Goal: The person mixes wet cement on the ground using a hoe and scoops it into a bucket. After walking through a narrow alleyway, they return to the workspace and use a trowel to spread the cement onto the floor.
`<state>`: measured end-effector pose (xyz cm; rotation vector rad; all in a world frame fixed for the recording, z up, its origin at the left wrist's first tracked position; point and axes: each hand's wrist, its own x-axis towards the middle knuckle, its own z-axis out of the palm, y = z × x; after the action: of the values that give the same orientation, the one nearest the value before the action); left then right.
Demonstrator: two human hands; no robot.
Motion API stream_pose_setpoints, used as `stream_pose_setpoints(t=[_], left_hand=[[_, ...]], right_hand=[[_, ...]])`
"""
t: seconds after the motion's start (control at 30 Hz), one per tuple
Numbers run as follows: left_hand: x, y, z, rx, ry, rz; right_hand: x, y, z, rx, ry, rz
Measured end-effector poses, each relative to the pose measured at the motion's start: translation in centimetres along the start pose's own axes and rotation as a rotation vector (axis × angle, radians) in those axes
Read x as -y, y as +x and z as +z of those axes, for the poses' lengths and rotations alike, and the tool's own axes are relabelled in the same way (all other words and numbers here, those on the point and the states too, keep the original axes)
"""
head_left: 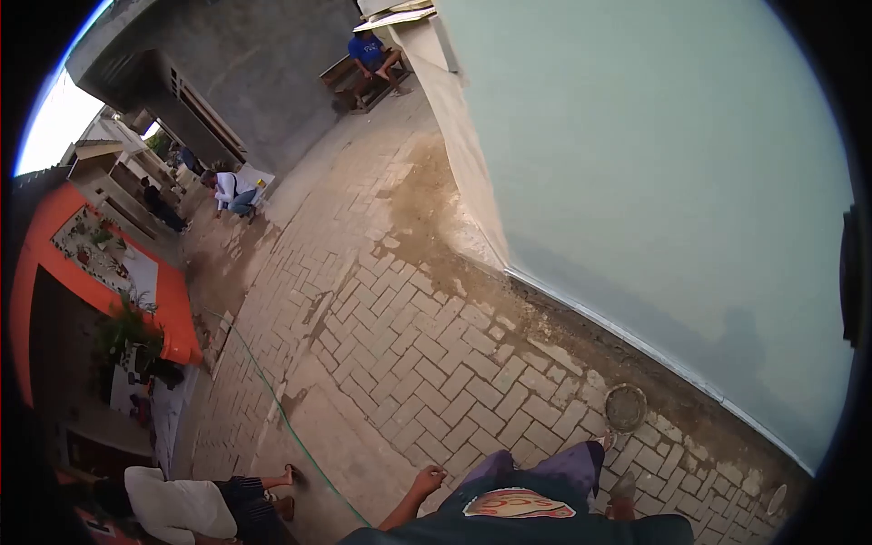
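Dark shirt (509,518) with a red-and-white print, and purple trousers (563,465) below it: mine, at the bottom edge. Surface: brick paving (409,354) in a herringbone lay, outdoors, stained along the foot of a pale green wall (636,163) on one side. Opposite side: orange wall (50,227) with potted plants (127,336) in front. Round cover (626,407), set flat by the green wall; what it is I cannot tell. Green hose (272,400), one thin line across the bricks, passing just beside my left hand (428,478), apart from it. Left hand: fingers curled in, nothing held. Right hand: out of sight, state unknown. Others: person in a white top (177,509) low on the ground nearby; person in blue (368,50) on a far bench (341,74).
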<state>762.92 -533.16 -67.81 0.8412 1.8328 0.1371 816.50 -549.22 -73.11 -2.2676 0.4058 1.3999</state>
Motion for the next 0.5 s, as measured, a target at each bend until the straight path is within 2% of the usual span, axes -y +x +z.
stream_pose_setpoints(t=[0.07, 0.13, 0.2, 0.27, 0.4, 0.47, 0.5], left_hand=[[-1.3, 1.0, -2.8, -0.01, -0.129, -0.02], [-3.4, 2.5, -5.3, -0.009, -0.233, -0.04], [-7.7, 3.7, -8.6, 0.05, -0.478, 0.166], [-15.9, 1.9, -14.3, 0.119, -0.642, 0.363], [-30.8, -4.4, -29.1, 0.138, -0.827, 1.012], [-35.5, -7.3, -36.5, 0.129, -0.84, 1.438], [-37.0, -9.3, -39.8, 0.1, -0.86, 1.55]], right_hand=[[-1.9, 11.0, 3.8, 0.258, -0.035, 0.128], [4.5, 6.8, 8.9, 0.226, -0.182, 0.008], [11.2, 3.2, 15.0, 0.228, -0.264, -0.089], [17.6, 0.6, 21.2, 0.261, -0.337, -0.179], [28.6, -3.5, 34.2, 0.314, -0.526, -0.279], [33.0, -5.1, 39.7, 0.324, -0.656, -0.268], [35.0, -5.3, 42.1, 0.324, -0.724, -0.249]])
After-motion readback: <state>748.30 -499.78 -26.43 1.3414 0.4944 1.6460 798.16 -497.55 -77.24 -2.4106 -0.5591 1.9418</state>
